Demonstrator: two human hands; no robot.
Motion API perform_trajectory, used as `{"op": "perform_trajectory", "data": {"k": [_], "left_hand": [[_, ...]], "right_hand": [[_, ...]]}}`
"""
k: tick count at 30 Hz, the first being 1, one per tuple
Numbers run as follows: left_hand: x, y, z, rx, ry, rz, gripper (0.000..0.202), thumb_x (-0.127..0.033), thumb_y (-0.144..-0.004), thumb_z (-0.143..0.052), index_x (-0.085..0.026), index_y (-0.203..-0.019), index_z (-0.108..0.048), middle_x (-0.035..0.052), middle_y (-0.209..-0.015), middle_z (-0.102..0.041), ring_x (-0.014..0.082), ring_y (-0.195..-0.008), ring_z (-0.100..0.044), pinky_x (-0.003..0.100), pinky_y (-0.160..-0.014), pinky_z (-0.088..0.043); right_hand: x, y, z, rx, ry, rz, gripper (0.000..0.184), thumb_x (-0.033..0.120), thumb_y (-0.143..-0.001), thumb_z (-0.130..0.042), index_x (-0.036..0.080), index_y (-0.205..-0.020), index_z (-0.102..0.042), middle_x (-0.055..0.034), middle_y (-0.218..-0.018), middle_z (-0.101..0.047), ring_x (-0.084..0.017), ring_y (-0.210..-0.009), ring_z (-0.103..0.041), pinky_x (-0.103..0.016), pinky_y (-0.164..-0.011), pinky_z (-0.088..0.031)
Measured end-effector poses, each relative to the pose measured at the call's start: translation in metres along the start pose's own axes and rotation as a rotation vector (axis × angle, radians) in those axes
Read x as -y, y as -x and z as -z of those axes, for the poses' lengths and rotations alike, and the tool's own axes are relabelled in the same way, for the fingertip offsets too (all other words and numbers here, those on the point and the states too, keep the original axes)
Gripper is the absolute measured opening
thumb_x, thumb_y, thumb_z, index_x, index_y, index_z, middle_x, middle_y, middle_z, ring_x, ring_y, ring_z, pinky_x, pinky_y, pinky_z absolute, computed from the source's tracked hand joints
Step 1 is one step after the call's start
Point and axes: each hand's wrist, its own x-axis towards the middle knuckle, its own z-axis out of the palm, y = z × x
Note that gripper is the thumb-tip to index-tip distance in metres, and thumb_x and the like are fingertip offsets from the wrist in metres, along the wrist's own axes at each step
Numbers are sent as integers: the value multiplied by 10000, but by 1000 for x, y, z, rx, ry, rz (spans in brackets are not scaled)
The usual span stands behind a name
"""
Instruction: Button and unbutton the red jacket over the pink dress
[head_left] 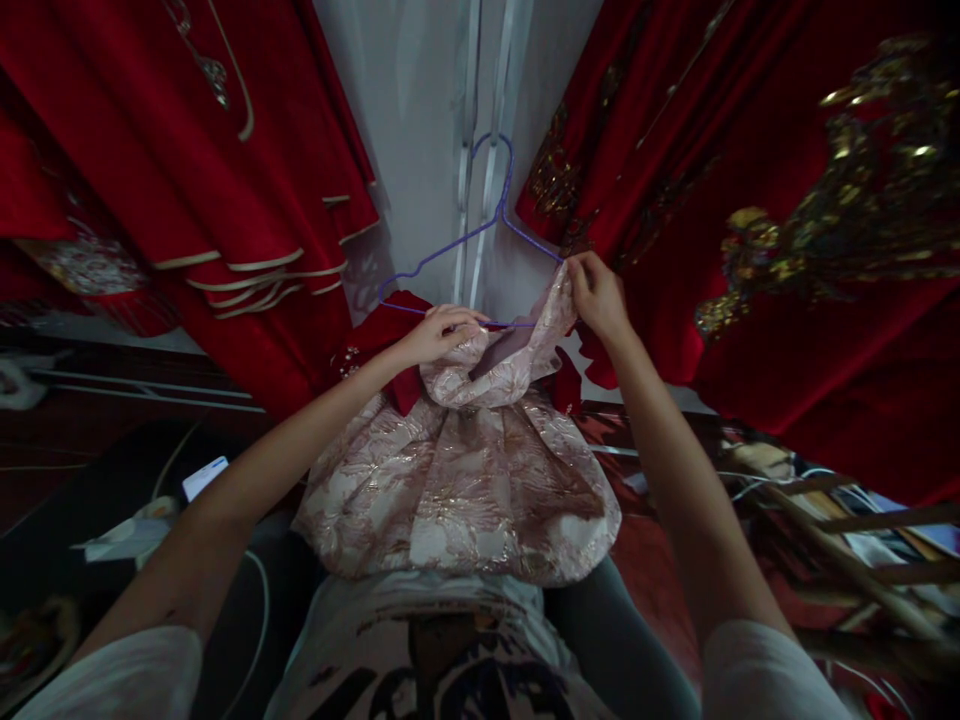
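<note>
A small pink-and-gold brocade dress (465, 480) with red sleeves hangs in front of my chest, its skirt spread wide. A thin purple wire hanger (491, 215) sticks up out of its neck. My left hand (439, 335) is closed on the dress's collar and the hanger's bottom bar. My right hand (596, 295) pinches the right shoulder of the dress where it meets the right end of the hanger.
Red velvet garments with cream trim (225, 200) hang at the left; red garments with gold embroidery (825, 230) hang at the right. A white wall (427, 120) shows between them. A phone (204, 477) lies at lower left, wooden sticks (840, 550) at lower right.
</note>
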Motion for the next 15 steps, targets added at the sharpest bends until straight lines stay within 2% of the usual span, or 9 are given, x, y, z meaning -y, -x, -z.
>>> {"op": "perform_trajectory", "data": {"k": [2, 3, 6, 8, 10, 12, 15], "left_hand": [[4, 4, 10, -86, -4, 23, 276, -407, -943, -464, -215, -938, -663, 41, -1104, -697, 180, -1043, -607, 380, -968, -403], [8, 9, 15, -167, -37, 52, 285, -412, -943, -462, -210, -930, -662, 44, -1061, -701, 181, -1014, -611, 370, -959, -411], [27, 30, 31, -523, -235, 223, 295, -433, -933, -473, -204, -904, -656, 50, -957, -682, 200, -970, -598, 376, -966, -403], [45, 50, 39, -767, -337, 355, 299, -440, -935, -463, -201, -922, -643, 64, -983, -657, 216, -1019, -575, 384, -994, -383], [62, 69, 44, -929, -349, 436, 302, -430, -940, -445, -195, -949, -635, 70, -1008, -651, 210, -1024, -575, 361, -985, -395], [77, 84, 46, -964, -272, 494, 305, -422, -929, -452, -183, -950, -640, 60, -969, -665, 188, -943, -603, 319, -920, -438], [88, 95, 46, -948, -91, 550, 307, -421, -888, -491, -161, -920, -651, 41, -906, -679, 158, -851, -622, 261, -836, -471]], "right_hand": [[-2, 5, -3, -32, -3, 10, 450, 594, -928, -364, 232, -1006, -619, -57, -856, -666, -213, -812, -629, -371, -797, -503], [-3, 6, -3, -50, -9, 13, 446, 595, -926, -367, 234, -1018, -613, -59, -870, -661, -211, -816, -624, -375, -799, -503], [-6, 8, -3, -75, -26, 21, 434, 597, -913, -401, 229, -1006, -613, -57, -876, -647, -209, -820, -609, -387, -803, -505], [-7, 7, -3, -81, -34, 18, 425, 598, -900, -432, 225, -984, -618, -52, -860, -638, -208, -824, -602, -395, -816, -505], [-6, 5, -3, -80, -44, 7, 416, 597, -890, -454, 225, -974, -621, -48, -849, -633, -208, -828, -601, -405, -830, -503], [-6, 4, -3, -73, -53, -6, 417, 600, -886, -460, 227, -973, -623, -47, -847, -632, -210, -826, -604, -412, -832, -505], [-5, 3, -2, -62, -52, -13, 433, 621, -876, -460, 235, -976, -628, -45, -839, -638, -209, -807, -609, -404, -812, -517]]}}
